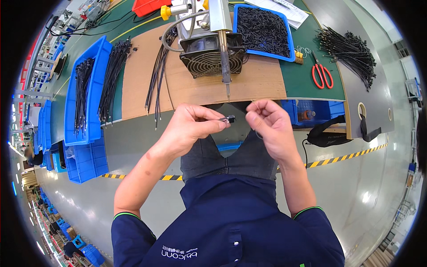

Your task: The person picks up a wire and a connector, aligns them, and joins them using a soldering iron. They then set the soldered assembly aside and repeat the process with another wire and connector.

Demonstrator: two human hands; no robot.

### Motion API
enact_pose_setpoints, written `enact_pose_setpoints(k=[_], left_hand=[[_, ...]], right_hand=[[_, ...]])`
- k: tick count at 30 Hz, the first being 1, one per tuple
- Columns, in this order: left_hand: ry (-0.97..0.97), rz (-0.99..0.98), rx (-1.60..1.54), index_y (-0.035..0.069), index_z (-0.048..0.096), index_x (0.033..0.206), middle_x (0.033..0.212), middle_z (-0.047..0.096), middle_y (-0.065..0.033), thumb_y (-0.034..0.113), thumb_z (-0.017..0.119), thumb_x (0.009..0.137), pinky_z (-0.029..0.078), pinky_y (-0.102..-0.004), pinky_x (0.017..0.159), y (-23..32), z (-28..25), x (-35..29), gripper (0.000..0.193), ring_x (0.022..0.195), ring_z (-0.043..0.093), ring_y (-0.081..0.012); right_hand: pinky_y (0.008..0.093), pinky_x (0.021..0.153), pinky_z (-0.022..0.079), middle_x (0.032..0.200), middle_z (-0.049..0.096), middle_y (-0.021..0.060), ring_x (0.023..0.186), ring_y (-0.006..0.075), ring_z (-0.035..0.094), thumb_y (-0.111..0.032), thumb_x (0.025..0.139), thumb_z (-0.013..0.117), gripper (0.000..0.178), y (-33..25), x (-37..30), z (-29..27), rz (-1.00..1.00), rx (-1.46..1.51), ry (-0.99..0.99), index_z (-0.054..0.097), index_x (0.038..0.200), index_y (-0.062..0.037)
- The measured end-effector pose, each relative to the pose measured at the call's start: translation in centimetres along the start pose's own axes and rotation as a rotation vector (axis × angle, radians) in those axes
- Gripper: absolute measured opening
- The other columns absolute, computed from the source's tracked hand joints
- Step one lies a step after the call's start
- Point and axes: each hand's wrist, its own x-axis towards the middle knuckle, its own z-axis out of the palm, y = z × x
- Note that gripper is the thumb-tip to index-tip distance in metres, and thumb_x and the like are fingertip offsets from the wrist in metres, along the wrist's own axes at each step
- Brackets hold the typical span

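Observation:
In the middle, my left hand (190,124) pinches a small black connector (230,119) between thumb and forefinger, its end pointing right. Across from it, my right hand (272,124) has thumb and forefinger pressed together on a fine thin wire (259,135), probably solder, of which little shows. Both hands are just off the table's front edge, above my lap. Beyond them an upright soldering iron (226,66) points its tip down, with a black fan (211,55) beside it. The connector and the tip are apart.
Black cables lie in a blue tray (105,53) and in a bundle (116,75) at left, with more strands (158,73) on the cardboard (262,82). At right are a blue tray (291,44) of small black parts, red-handled pliers (321,75) and a cable pile (351,53).

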Motion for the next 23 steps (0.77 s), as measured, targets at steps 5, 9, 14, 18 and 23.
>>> enact_pose_setpoints(k=[5,9,14,18,23], left_hand=[[-0.078,-0.054,-0.087,-0.007,0.080,0.106,0.094,0.079,-0.0096,0.000,0.078,0.093,0.031,-0.0211,0.054,-0.7,0.1,-0.5,0.014,0.064,0.046,-0.0028],[-0.115,-0.073,-0.122,-0.007,0.080,0.106,0.089,0.078,-0.0084,0.003,0.078,0.095,0.033,-0.0217,0.054,-0.9,-0.5,-0.9,0.014,0.063,0.047,-0.0042],[-0.190,-0.031,0.090,-0.003,0.082,0.102,0.079,0.075,-0.0035,0.011,0.074,0.102,0.042,-0.0220,0.054,-0.5,-0.9,-1.6,0.016,0.059,0.054,-0.0048],[-0.152,0.009,0.201,-0.003,0.081,0.101,0.082,0.077,-0.0037,0.010,0.073,0.102,0.047,-0.0226,0.054,-1.0,-0.7,-2.1,0.016,0.058,0.061,-0.0056],[-0.045,0.034,0.335,-0.002,0.081,0.103,0.083,0.078,-0.0070,0.011,0.073,0.101,0.051,-0.0242,0.057,-1.3,-0.5,-2.8,0.015,0.061,0.066,-0.0080]], right_hand=[[0.0193,0.079,0.050,0.104,0.074,0.0022,0.093,0.0047,0.065,-0.006,0.101,0.077,0.021,1.3,-1.1,1.8,0.026,0.123,-0.119,0.073,0.118,0.0041],[0.0203,0.078,0.051,0.099,0.074,0.0008,0.090,0.0043,0.064,-0.008,0.101,0.077,0.016,0.8,-1.3,1.8,0.059,-0.010,-0.061,0.075,0.112,0.0033],[0.0208,0.072,0.046,0.086,0.069,-0.0023,0.079,0.0039,0.058,-0.014,0.103,0.076,0.016,1.1,-1.3,1.8,0.078,-0.060,-0.028,0.075,0.107,0.0013],[0.0216,0.071,0.047,0.085,0.068,-0.0023,0.078,0.0042,0.058,-0.014,0.103,0.075,0.015,1.3,-1.3,1.8,0.098,-0.071,-0.037,0.075,0.104,0.0008],[0.0205,0.075,0.049,0.093,0.072,-0.0020,0.083,0.0023,0.060,-0.014,0.103,0.075,0.015,2.6,-1.5,2.1,0.100,-0.036,-0.045,0.075,0.108,0.0001]])
